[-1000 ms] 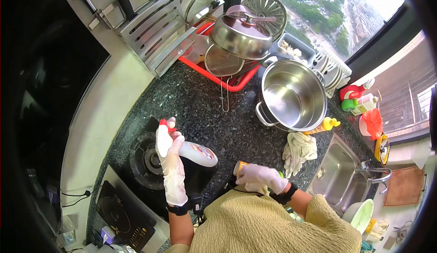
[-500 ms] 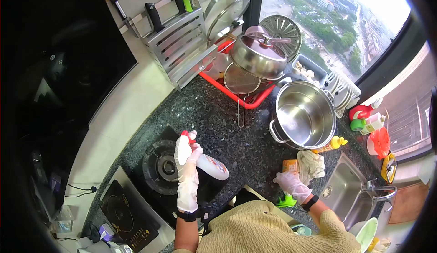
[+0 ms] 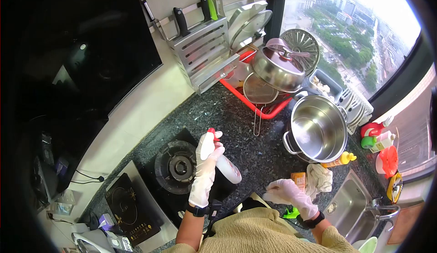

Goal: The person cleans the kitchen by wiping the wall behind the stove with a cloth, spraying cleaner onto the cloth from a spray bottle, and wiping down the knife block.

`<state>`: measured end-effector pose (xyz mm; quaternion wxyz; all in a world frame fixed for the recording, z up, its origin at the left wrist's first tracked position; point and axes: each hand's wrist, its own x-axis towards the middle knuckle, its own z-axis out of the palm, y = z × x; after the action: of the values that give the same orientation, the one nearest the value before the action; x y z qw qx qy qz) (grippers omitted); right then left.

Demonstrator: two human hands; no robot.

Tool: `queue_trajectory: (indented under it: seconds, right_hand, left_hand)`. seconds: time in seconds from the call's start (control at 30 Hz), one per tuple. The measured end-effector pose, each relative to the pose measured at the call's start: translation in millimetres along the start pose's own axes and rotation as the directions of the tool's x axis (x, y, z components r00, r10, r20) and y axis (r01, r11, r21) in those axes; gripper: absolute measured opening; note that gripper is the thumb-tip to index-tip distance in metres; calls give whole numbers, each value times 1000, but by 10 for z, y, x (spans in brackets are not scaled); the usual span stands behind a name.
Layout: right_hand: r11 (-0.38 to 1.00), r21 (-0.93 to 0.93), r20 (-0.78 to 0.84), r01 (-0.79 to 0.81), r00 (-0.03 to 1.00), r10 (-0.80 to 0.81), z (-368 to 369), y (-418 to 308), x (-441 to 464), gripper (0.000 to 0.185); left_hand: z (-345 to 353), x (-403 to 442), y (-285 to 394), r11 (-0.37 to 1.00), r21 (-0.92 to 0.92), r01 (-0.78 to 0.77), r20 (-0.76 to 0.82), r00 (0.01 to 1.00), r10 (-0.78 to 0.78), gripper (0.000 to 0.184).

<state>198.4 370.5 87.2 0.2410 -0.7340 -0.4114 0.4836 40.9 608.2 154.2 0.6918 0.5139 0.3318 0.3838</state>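
My left hand (image 3: pixel 209 155), in a white glove, is wrapped around the neck of a spray bottle (image 3: pixel 229 169). The bottle has a white body and a red trigger nozzle, and it tilts above the counter beside the gas burner (image 3: pixel 180 166). My right hand (image 3: pixel 289 194), also gloved, hovers by the counter's front edge with its fingers stretched out leftward and nothing visible in them. Just beyond it are an orange packet (image 3: pixel 298 180) and a crumpled pale cloth (image 3: pixel 319 180). A bright green object (image 3: pixel 291 213) shows partly below that hand.
A large steel pot (image 3: pixel 318 127) stands at the right, near a yellow bottle (image 3: pixel 339 159) and the sink (image 3: pixel 348 198). Behind it, a red basket (image 3: pixel 273 115) holds a lidded pan (image 3: pixel 277 71) and a strainer (image 3: pixel 260 89). A knife rack (image 3: pixel 205 48) lines the wall.
My right hand has moved left, away from the orange packet and cloth. My left hand still grips the spray bottle over the stove side. The camera view has shifted left.
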Motion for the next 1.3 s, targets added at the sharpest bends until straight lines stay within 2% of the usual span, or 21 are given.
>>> queue_trajectory:
  seconds: [0.03, 0.07, 0.1, 0.17, 0.23, 0.3, 0.33, 0.37, 0.4, 0.43, 0.53, 0.63, 0.77, 0.9, 0.93, 1.03, 1.07, 1.1, 1.17, 1.27, 1.3]
  right_hand:
    - [971, 238, -73, 29, 997, -12, 49, -116, -3, 18]
    - [835, 550, -87, 33, 996, 18, 71, -352, -2, 21]
    - [603, 797, -85, 37, 995, 51, 69, -592, 55, 24]
    - [368, 912, -190, 179, 982, -5, 1, -919, 298, 30]
    - [321, 898, -321, 301, 947, 10, -75, -1102, 778, 32]
    - [450, 783, -486, 429, 874, 12, -223, -1386, 1171, 30]
    - [494, 720, -523, 487, 849, -75, -275, -1427, 1398, 30]
    - [530, 744, -405, 408, 905, -128, -392, -1568, 1405, 32]
    - [517, 749, -334, 414, 910, -245, -420, -1574, 1539, 37]
    - [505, 757, -256, 414, 900, -354, -435, -1566, 1665, 43]
    - [530, 770, -68, 356, 872, -486, -635, -1768, 1556, 50]
    - [584, 618, -202, 526, 825, -528, -689, -1867, 1653, 57]
    - [449, 759, -228, 472, 839, -494, -708, -1890, 1844, 55]
    - [552, 652, -347, 519, 852, -391, -525, -1831, 2104, 44]
    - [581, 415, -451, 700, 713, -536, -479, -1743, 2229, 48]
    - [315, 882, -128, 350, 822, -555, -379, -1547, 2354, 57]
    - [227, 925, -124, 305, 806, -578, -295, -1559, 2258, 62]
    - [56, 965, -189, 256, 828, -528, -230, -1691, 2147, 54]
    - [78, 824, -457, 561, 739, -495, -141, -1726, 2212, 44]
    - [64, 853, -469, 517, 816, -338, -254, -1790, 2355, 35]
    - [4, 861, -474, 509, 804, -358, -314, -1705, 2490, 29]
  left_hand:
    - [6, 15, 9, 1000, 8, 0, 8, 1000, 0, 58]
    - [12, 30, 16, 1000, 15, -1, 16, 1000, 1, 56]
    - [12, 39, 18, 1000, 21, 0, 22, 1000, 0, 55]
    - [-8, 78, 9, 999, 33, -2, 55, 998, 0, 50]
    - [-34, 149, -5, 999, 43, -8, 81, 997, 5, 48]
    - [-41, 192, 55, 996, 86, -31, 70, 997, 25, 46]
    - [-31, 204, 112, 995, 92, -43, 64, 997, 37, 46]
    - [-22, 215, 160, 994, 99, -54, 56, 997, 48, 46]
    - [-1, 230, 188, 998, 50, -26, 33, 999, 25, 45]
    - [5, 255, 196, 997, 64, -39, 49, 998, 36, 45]
    - [32, 351, 202, 993, 100, -69, 82, 995, 61, 45]
    - [60, 482, 160, 987, 125, -100, 85, 992, 90, 45]
    - [65, 612, 245, 992, 124, -37, -15, 999, 39, 49]
    - [57, 738, 144, 996, 89, -31, -60, 998, 37, 50]
    - [47, 758, 122, 997, 66, -44, -58, 997, 48, 49]
    - [62, 806, 72, 988, 103, -112, -52, 992, 118, 44]
    - [67, 841, 66, 981, 134, -144, -51, 987, 152, 42]
    - [60, 889, 22, 984, 114, -140, -49, 988, 147, 41]
    - [58, 954, -93, 989, 71, -127, -49, 990, 131, 40]
    - [98, 930, -154, 994, 55, -90, -40, 995, 92, 39]
    - [111, 930, -148, 993, 70, -91, -16, 996, 92, 38]
